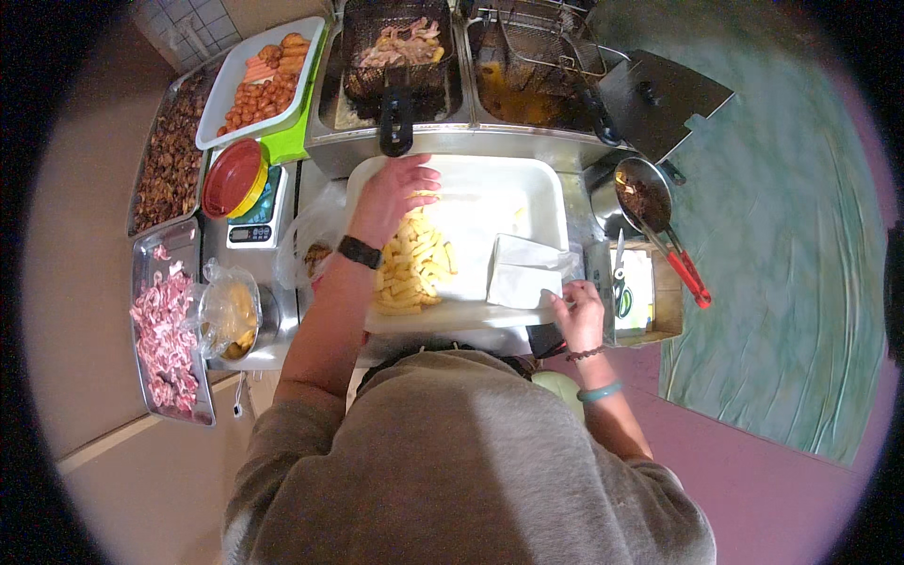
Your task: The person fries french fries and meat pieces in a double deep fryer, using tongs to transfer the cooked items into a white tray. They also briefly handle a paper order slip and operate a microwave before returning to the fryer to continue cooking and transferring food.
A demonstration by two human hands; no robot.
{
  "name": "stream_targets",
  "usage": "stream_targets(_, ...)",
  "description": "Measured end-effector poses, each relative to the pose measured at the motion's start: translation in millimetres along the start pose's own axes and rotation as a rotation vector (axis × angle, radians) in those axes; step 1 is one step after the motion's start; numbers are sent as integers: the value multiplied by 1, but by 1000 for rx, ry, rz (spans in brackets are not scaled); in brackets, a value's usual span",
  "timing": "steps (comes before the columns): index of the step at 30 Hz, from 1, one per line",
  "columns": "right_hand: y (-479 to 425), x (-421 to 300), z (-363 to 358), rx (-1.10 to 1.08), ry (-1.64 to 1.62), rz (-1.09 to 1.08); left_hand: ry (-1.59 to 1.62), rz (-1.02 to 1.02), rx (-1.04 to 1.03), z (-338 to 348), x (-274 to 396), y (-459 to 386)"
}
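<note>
A white plastic tray [473,169] lies before me, with a heap of pale French fries [413,268] on its left side. My left hand [402,187] is over the tray's far left part, fingers apart and nothing in them, just below the black handle of a fryer basket [396,123]. White paper bags [526,272] lie in the tray's near right corner. At their edge is my right hand [581,311], its thumb over the corner of a bag and its fingers curled beside it.
Behind the tray stands a two-basin fryer [459,138]; its left basket holds meat strips. Leftward are a digital scale [254,235] bearing a red-yellow lid [233,180], a sausage tray [208,138] and a raw meat tray [208,406]. Rightward are a steel pot [607,205], red-handled tongs [681,268] and scissors [623,296].
</note>
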State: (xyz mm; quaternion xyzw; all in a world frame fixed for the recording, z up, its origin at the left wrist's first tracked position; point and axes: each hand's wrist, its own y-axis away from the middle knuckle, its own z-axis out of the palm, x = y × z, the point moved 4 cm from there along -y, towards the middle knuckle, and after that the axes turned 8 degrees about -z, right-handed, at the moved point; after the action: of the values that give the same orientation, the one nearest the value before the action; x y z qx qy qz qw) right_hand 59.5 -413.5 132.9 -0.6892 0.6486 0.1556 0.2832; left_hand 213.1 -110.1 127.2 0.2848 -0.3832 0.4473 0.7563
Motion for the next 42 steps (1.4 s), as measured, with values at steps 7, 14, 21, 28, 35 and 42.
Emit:
stream_targets(7,-51,84,-131,133,1048,45,460,-157,-51,17,52,-8)
stream_targets(14,-64,188,-172,-415,821,493,736,-286,19,32,73,-40)
stream_targets(21,-40,132,-202,-260,764,256,579,-189,-39,16,71,-15)
stream_targets(28,39,100,-224,21,-204,502,252,-142,62,-3,44,39)
stream_targets(35,-28,-2,-189,230,-322,-19,275,-165,36,-14,8,62)
stream_targets(42,-161,-149,-118,-57,678,-484,254,-189,41,-8,5,70)
